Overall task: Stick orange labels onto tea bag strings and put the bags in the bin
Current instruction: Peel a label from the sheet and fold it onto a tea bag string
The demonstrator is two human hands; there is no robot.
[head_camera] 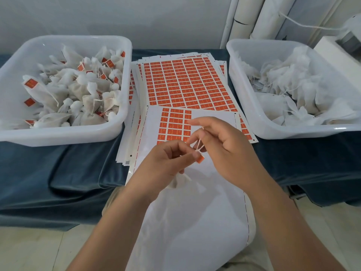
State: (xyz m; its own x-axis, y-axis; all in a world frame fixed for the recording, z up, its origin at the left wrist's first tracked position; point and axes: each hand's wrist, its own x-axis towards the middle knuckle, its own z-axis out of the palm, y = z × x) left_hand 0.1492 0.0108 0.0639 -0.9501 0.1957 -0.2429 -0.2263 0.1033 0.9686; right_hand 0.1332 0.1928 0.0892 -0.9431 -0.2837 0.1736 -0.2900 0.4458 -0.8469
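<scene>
Tea bag (178,181), head view: where is it? (Trainee)

Over the near end of the label sheet (213,118), hanging under the left hand (166,161). What holds it there is hidden. (Technician)

State of the fingers? (Trainee)

Left fingers (192,154) are pinched on the orange label (200,159) at the end of the string (199,147). The right hand (224,145) pinches the string just above the label, its other fingers spread loose. (Technician)

Which step is this? (Trainee)

Judged: label application, with the label being closed round the string. The bag is not yet binned. (Technician)

Next move? (Trainee)

Probably: press the label halves flush, release the string, then carry the bag to the output bin (58,136) left of the label sheet, which holds tagged bags. The supply bin (293,133), right of the label sheet, holds untagged ones. Both stand on the desk (39,163). (Technician)
</scene>
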